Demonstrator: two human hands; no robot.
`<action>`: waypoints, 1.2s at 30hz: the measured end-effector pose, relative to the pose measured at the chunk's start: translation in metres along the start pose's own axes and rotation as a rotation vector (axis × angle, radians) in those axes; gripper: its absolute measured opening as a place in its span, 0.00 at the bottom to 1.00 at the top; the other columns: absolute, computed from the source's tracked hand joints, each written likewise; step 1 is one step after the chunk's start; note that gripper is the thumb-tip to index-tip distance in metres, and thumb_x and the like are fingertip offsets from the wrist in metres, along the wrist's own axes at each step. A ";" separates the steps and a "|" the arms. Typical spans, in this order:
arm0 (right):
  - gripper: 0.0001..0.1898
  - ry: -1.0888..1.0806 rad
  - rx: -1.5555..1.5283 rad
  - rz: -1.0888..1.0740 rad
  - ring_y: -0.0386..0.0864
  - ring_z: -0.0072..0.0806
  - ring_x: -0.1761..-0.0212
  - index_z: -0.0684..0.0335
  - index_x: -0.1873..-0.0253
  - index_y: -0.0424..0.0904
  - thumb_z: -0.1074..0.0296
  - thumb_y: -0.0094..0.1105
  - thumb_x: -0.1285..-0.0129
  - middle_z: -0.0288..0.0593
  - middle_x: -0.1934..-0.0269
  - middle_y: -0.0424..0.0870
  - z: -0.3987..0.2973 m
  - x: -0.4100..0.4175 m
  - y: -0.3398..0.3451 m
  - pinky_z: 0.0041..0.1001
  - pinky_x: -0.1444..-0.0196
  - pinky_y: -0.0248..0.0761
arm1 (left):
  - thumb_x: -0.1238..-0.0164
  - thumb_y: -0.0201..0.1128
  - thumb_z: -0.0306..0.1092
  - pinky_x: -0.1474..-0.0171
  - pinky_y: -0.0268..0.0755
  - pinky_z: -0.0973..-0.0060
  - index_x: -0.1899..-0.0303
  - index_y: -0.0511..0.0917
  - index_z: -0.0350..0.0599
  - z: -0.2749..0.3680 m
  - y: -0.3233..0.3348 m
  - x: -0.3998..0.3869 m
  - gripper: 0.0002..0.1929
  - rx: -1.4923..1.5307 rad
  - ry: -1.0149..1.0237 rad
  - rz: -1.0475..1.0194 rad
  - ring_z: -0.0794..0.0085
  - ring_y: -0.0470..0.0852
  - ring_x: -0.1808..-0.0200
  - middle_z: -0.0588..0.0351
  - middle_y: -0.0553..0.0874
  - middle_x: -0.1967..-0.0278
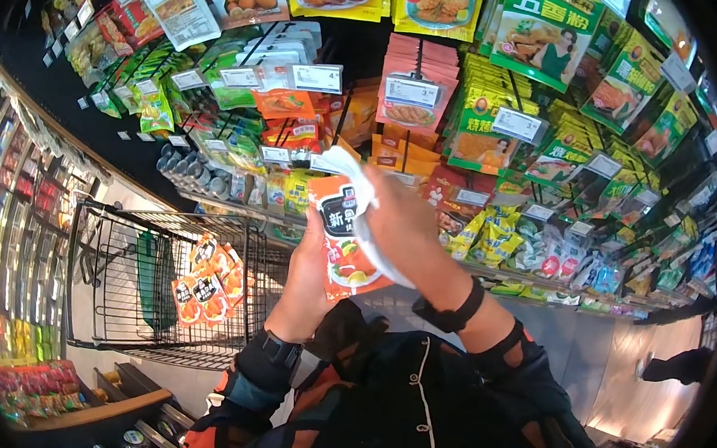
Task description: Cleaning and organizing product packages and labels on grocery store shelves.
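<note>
An orange seasoning packet (355, 264) with a food picture and a black label is held up before my chest. My left hand (301, 282) grips it along the left edge, thumb on the front. A white cloth or tissue (345, 163) is in my right hand (400, 218), which looks slightly blurred. The cloth lies across the packet's right side and hides part of its label. Below and to the left, several similar orange packets (207, 288) lie in a black wire shopping cart (162, 349).
Rows of hanging seasoning packets, such as a green packet (543, 33) and pink packets (419, 64), fill the rack ahead. Price tags (316, 78) stick out from the hooks. At far right, a person's leg (676, 366) shows. More stocked shelves (2, 221) line the left.
</note>
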State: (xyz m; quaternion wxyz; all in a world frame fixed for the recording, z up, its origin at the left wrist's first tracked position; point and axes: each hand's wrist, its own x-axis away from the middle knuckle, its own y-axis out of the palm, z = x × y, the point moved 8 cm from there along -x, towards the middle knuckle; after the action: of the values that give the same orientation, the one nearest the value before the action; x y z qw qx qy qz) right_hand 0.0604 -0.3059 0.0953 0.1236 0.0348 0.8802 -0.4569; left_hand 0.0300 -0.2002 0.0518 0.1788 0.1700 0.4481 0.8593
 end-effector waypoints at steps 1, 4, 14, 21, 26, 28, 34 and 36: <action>0.24 -0.077 -0.014 0.029 0.84 0.51 0.53 0.60 0.34 0.71 0.72 0.56 0.35 0.53 0.50 0.83 -0.009 0.007 0.010 0.45 0.56 0.78 | 0.16 0.37 0.60 0.35 0.76 0.56 0.29 0.65 0.45 -0.005 -0.009 -0.007 0.31 0.046 -0.005 0.050 0.57 0.81 0.37 0.50 0.80 0.37; 0.26 -0.268 -0.018 0.055 0.85 0.46 0.59 0.59 0.33 0.70 0.70 0.60 0.37 0.50 0.54 0.83 -0.041 0.019 0.019 0.43 0.61 0.78 | 0.17 0.39 0.62 0.41 0.79 0.60 0.36 0.72 0.49 -0.011 -0.023 -0.015 0.29 -0.010 -0.020 0.133 0.62 0.84 0.43 0.55 0.83 0.45; 0.24 -0.207 0.061 0.226 0.85 0.43 0.62 0.59 0.38 0.72 0.71 0.62 0.40 0.46 0.56 0.81 0.018 -0.008 -0.009 0.42 0.64 0.78 | 0.17 0.38 0.62 0.29 0.69 0.51 0.26 0.60 0.48 -0.026 0.017 -0.014 0.33 0.030 -0.052 -0.045 0.54 0.76 0.31 0.49 0.74 0.31; 0.25 -0.316 -0.059 0.149 0.83 0.45 0.62 0.58 0.38 0.72 0.69 0.64 0.41 0.46 0.59 0.80 -0.025 0.038 0.011 0.41 0.63 0.77 | 0.15 0.40 0.57 0.46 0.80 0.60 0.41 0.75 0.49 -0.021 -0.038 -0.037 0.24 -0.106 0.085 0.051 0.61 0.85 0.49 0.54 0.85 0.52; 0.22 -0.217 0.014 0.123 0.85 0.44 0.61 0.58 0.41 0.74 0.61 0.65 0.39 0.47 0.59 0.80 0.010 0.029 0.006 0.40 0.65 0.79 | 0.16 0.40 0.58 0.43 0.80 0.59 0.37 0.73 0.45 -0.020 -0.030 -0.040 0.27 0.113 -0.017 -0.066 0.57 0.86 0.46 0.48 0.84 0.44; 0.19 0.047 -0.180 0.125 0.85 0.51 0.59 0.61 0.41 0.74 0.61 0.61 0.34 0.54 0.55 0.83 0.064 0.021 -0.004 0.43 0.62 0.79 | 0.16 0.40 0.58 0.37 0.78 0.55 0.31 0.68 0.43 -0.009 -0.002 -0.036 0.29 0.050 0.063 0.044 0.54 0.83 0.39 0.45 0.80 0.37; 0.16 0.365 -0.951 0.079 0.84 0.25 0.58 0.65 0.40 0.74 0.61 0.52 0.23 0.41 0.56 0.85 0.111 0.031 -0.011 0.31 0.54 0.79 | 0.15 0.40 0.57 0.31 0.73 0.53 0.28 0.64 0.41 -0.007 0.002 -0.033 0.31 0.022 0.066 -0.035 0.54 0.80 0.34 0.45 0.77 0.33; 0.22 0.509 -1.461 -0.003 0.80 0.22 0.43 0.66 0.31 0.70 0.61 0.52 0.22 0.41 0.43 0.82 0.101 0.035 0.015 0.28 0.41 0.75 | 0.15 0.42 0.54 0.32 0.74 0.54 0.28 0.64 0.41 -0.022 0.003 -0.035 0.29 0.050 0.022 0.017 0.56 0.80 0.35 0.45 0.77 0.33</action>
State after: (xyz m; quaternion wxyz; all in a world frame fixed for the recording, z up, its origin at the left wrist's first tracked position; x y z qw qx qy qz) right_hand 0.0475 -0.3812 0.0190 -0.0916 0.0473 0.9597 0.2616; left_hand 0.0505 -0.2335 0.0384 0.1625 0.1687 0.4699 0.8511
